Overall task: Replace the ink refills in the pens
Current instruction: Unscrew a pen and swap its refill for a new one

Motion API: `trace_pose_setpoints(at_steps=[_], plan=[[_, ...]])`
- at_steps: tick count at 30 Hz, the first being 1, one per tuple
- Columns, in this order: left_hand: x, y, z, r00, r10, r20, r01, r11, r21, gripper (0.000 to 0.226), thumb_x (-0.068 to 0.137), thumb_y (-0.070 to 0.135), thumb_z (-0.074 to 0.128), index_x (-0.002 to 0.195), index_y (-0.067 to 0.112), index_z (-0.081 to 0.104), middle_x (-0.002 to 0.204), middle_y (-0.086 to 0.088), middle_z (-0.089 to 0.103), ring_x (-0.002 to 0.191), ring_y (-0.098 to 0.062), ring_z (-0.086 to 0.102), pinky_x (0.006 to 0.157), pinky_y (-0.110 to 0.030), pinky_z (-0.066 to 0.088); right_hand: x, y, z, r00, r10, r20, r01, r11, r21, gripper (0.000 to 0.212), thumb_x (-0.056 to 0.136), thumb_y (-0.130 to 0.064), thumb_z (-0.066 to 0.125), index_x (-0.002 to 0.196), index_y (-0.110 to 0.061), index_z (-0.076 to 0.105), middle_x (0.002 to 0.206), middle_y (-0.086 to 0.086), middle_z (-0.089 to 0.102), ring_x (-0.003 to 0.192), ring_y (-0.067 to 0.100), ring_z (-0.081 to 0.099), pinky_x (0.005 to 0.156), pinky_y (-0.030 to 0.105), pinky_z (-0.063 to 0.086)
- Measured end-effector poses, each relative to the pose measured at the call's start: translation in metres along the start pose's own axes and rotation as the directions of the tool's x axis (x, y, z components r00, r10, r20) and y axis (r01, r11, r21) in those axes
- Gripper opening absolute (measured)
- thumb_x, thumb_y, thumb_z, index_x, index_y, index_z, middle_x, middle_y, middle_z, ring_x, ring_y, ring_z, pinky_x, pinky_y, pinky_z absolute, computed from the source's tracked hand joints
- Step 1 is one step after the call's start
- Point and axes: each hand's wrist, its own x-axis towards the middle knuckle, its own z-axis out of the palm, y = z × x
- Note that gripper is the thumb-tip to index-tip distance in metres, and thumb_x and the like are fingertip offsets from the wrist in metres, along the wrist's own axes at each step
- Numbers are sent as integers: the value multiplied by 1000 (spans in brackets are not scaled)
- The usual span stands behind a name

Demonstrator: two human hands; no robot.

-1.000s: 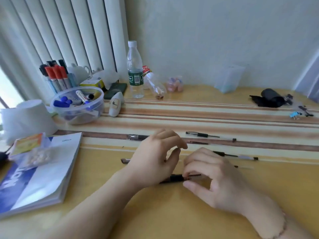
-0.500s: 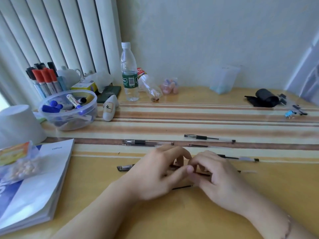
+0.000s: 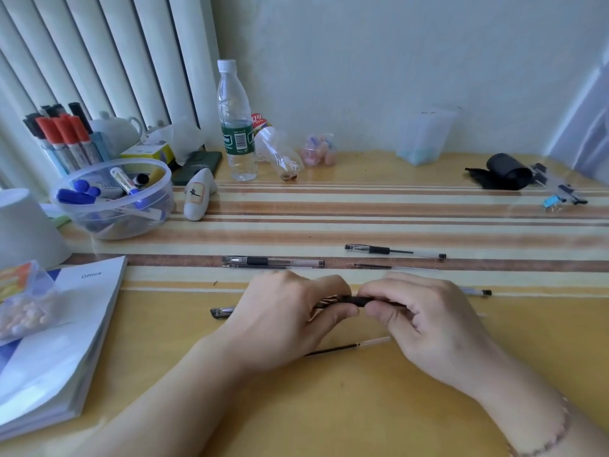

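My left hand [image 3: 283, 319] and my right hand [image 3: 425, 321] meet over the desk, both pinching one black pen [image 3: 354, 300] held level between them; most of it is hidden by my fingers. A loose ink refill [image 3: 349, 347] lies on the desk just below my hands. A pen cap end [image 3: 221, 312] pokes out left of my left hand. Farther back lie a capped clear pen [image 3: 273, 261], a second pen [image 3: 392, 251] with its refill showing, and a thin refill [image 3: 389, 267]. Another pen tip [image 3: 478, 292] shows right of my right hand.
A clear bowl [image 3: 113, 199] of markers, a marker cluster [image 3: 62, 136], a white cup [image 3: 23, 225] and an open book [image 3: 56, 338] crowd the left. A water bottle [image 3: 235, 123] stands at the back. A black roll [image 3: 504, 171] and clips [image 3: 563, 196] sit far right.
My hands have lifted the pen off the desk and closed together on it. The loose refill now lies uncovered below them. The camera has tilted slightly.
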Motion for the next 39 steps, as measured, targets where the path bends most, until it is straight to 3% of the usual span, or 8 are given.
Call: trace_pose_setpoints(at_steps=[8,12,17,20,23,28,33,39], plan=[[5,-4,-2,1000,7,-19,-9,996,-89,21,98,39,45,91,25,60,77,16,49,74,-11,50,60,-33,45,-1,5,2,998,66,-4,-66,997,34,40,96,-38,44,62,-20,54,53,-16,42,53,7,44,50,18,31],[5,-3,0,997,-39,-62,29,988,-155,27,97,38,44,78,24,57,68,16,44,66,-8,44,57,-32,42,1,1,5,996,34,-87,-42,995,-88,18,90,-26,57,82,-20,73,67,-29,50,61,-3,49,55,14,37],[5,-5,3,992,-111,-68,92,966,-242,38,97,38,47,66,17,52,58,5,44,58,-16,42,52,-36,38,0,-3,4,975,-42,-218,7,988,-157,14,81,-27,73,84,-13,75,74,-5,70,69,17,63,58,33,51],[5,-8,1,989,-132,-65,105,944,-312,47,97,44,45,65,11,55,58,-2,48,57,-20,45,53,-40,39,1,-4,1,990,22,-143,-36,995,-95,33,89,-48,56,92,-18,72,78,-14,67,70,8,63,54,30,50],[5,-7,0,987,-147,-66,115,930,-350,46,96,45,46,66,13,59,57,0,49,57,-18,47,53,-36,39,0,1,2,996,22,-84,-28,998,-63,35,96,-42,43,88,-20,70,74,-22,58,65,2,55,53,29,48],[6,-7,0,971,-230,-61,181,880,-440,38,96,36,52,66,16,64,53,13,48,50,-5,43,50,-13,28,2,3,0,978,148,-147,-154,988,-27,25,73,-39,75,79,-22,57,66,-19,53,63,-1,52,54,12,42],[6,-8,-3,975,-216,-56,163,859,-485,22,92,20,59,74,10,66,60,7,57,54,-2,47,54,-9,34,1,1,-1,981,186,-47,-186,983,12,35,73,-57,62,99,-33,62,83,-24,57,81,-1,56,63,20,48],[6,-30,-29,938,-319,-135,197,812,-550,29,87,33,57,68,12,65,51,8,45,45,-6,34,45,-19,29,-1,12,-24,950,312,-10,-302,911,-282,28,76,-55,64,95,-35,67,70,-14,66,72,9,65,63,33,53]])
